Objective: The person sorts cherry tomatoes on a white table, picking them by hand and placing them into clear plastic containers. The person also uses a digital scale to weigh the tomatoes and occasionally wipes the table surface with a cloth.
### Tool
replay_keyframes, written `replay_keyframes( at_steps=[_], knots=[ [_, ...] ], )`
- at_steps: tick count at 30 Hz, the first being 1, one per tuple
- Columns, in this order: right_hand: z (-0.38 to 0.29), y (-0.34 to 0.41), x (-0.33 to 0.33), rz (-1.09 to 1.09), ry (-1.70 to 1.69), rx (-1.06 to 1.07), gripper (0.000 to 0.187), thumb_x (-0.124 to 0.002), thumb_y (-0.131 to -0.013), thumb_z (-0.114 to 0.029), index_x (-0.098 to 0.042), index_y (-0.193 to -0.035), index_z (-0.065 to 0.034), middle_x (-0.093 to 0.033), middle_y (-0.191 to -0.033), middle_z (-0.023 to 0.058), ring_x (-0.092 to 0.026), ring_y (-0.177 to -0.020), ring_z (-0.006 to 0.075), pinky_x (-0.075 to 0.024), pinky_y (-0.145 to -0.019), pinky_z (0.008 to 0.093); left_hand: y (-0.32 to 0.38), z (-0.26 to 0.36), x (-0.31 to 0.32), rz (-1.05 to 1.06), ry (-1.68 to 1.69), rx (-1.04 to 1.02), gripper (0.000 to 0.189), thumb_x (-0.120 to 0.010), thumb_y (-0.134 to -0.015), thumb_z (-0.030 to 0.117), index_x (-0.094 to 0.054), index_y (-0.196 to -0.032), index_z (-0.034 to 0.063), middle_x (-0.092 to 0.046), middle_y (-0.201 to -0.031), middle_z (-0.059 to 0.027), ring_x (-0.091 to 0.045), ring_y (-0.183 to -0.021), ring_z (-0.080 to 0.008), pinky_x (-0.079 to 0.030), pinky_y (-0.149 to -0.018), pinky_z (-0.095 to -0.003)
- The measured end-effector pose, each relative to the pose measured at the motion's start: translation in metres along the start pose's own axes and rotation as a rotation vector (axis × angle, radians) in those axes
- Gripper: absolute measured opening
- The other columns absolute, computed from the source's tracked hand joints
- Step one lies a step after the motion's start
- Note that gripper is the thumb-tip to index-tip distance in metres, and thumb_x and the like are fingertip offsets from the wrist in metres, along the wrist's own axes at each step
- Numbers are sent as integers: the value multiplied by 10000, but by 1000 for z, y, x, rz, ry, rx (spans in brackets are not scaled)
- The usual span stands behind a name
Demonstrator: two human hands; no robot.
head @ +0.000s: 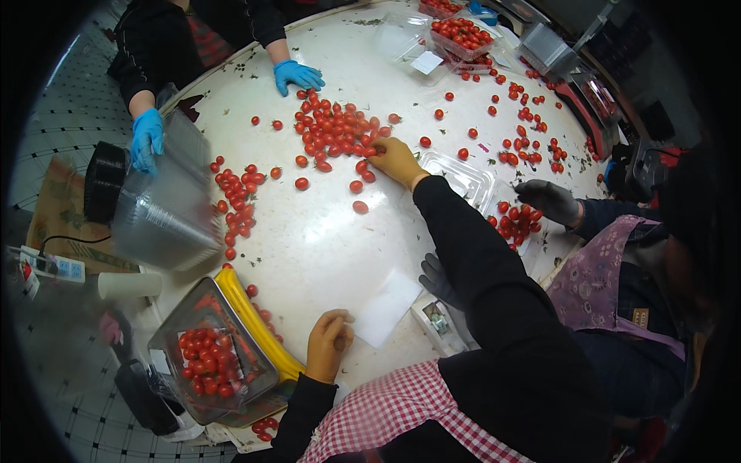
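My right hand (pixel 398 162), in a tan glove, reaches across the table to the near right edge of a heap of cherry tomatoes (pixel 336 127). Its thumb and fingertips close on a cherry tomato (pixel 369 151). Low in the view, my left hand (pixel 329 346), gloved the same way, has its fingers curled together with nothing visible in them. Just right of it lies a white paper sheet (pixel 389 308). A scale with a yellow rim (pixel 255 324) stands to its left, bearing a clear tray of tomatoes (pixel 209 362).
Across the table a co-worker's blue-gloved hands rest by the heap and on stacked clear plastic trays (pixel 165 208). At right, another co-worker's grey-gloved hand (pixel 547 199) is over tomatoes; the other is partly behind my right arm. An open clear container (pixel 460 176) lies beyond my right sleeve.
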State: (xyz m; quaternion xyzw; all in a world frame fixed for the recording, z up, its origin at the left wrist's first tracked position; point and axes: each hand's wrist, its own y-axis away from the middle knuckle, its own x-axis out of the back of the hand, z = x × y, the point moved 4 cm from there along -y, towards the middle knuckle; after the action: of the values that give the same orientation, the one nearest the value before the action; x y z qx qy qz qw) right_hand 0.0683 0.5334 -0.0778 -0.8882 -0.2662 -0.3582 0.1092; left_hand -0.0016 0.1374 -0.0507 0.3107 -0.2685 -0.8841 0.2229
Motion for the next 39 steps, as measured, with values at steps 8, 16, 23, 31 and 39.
replay_keyframes(
  at_steps=[8,16,23,31,39],
  knots=[
    [-57,75,-33,-424,-1981,-335,410,-517,-996,-230,-439,-1362,-62,-478,-1348,171,-527,-1129,240,-506,-813,319,-21,5,9,-53,219,-19,253,-481,-983,174,-553,-1173,23,-601,-1054,-85,-544,-838,-158,-434,-753,-286],
    [-115,120,-65,-551,-2044,-369,420,-507,-1006,-240,-421,-1373,-55,-475,-1359,162,-540,-1161,206,-530,-843,300,-56,33,0,-112,723,-177,413,-453,-961,129,-421,-1359,25,-418,-1437,-172,-433,-1282,-289,-374,-1053,-390],
    [-173,161,-70,-335,-983,-37,377,-598,-935,-146,-522,-1287,-32,-521,-1309,121,-607,-1076,185,-517,-888,275,-52,63,-7,-168,944,-386,533,-406,-962,277,-346,-1457,90,-383,-1473,-167,-363,-1362,-329,-278,-1132,-489],
    [-188,188,-98,-128,-1140,21,482,-445,-1022,-362,-484,-1363,-24,-523,-1323,127,-489,-1222,206,-383,-1059,320,-40,72,-5,43,976,-422,552,-392,-989,497,-445,-1413,146,-447,-1435,-92,-421,-1309,-287,-322,-1110,-475],
    [-182,193,-111,-259,-1979,-387,634,-330,-1028,-489,-314,-1451,-17,-418,-1428,156,-419,-1311,249,-329,-1126,363,-29,86,-26,190,-242,-868,571,-254,-1061,418,-463,-1386,-3,-450,-1431,-141,-389,-1338,-222,-248,-1162,-370]
  ],
)
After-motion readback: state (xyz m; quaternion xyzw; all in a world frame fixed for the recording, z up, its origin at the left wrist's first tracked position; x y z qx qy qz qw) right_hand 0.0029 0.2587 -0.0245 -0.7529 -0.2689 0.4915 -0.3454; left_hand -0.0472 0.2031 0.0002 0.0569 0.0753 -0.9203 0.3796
